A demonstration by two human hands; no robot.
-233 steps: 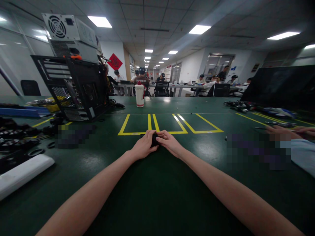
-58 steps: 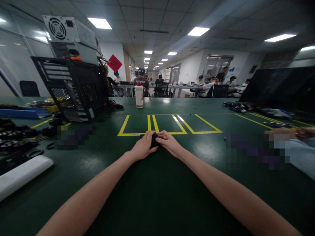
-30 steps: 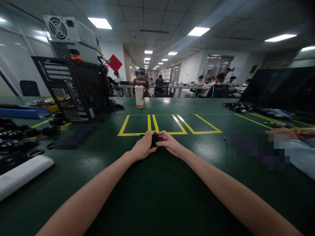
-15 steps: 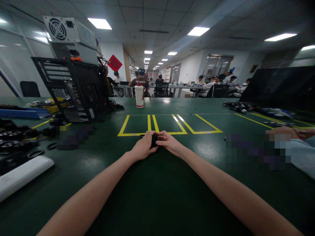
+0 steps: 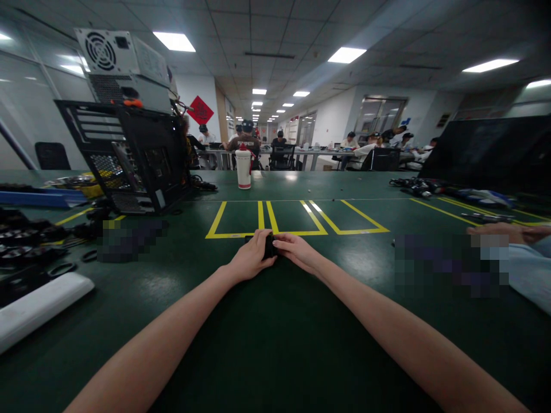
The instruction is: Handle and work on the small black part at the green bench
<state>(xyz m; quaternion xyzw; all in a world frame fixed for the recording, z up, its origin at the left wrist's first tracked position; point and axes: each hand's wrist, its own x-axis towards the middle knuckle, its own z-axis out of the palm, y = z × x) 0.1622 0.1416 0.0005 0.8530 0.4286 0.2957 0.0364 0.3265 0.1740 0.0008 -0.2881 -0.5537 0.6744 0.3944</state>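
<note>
Near the middle of the green table (image 5: 275, 344), my left hand (image 5: 252, 256) is wrapped round a small black object (image 5: 270, 245) whose kind I cannot make out. Its dark far-left end shows past my knuckles. My right hand (image 5: 297, 251) meets the object's right end, with thumb and fingertips pressed together against it. Most of the object is hidden behind my fingers. Just beyond both hands lie rectangles of yellow tape (image 5: 267, 234) stuck to the table.
A black computer case (image 5: 142, 158) with a power supply (image 5: 124, 54) on top stands left. A white cup (image 5: 243, 169) is behind the tape. Cables (image 5: 415, 186) lie right. A white block (image 5: 47, 307) sits front left. At the right edge another person's hand (image 5: 499, 232) shows.
The fingers of my right hand have shifted slightly downward and closer together at the object's right end. My left hand keeps its hold in the same place.
</note>
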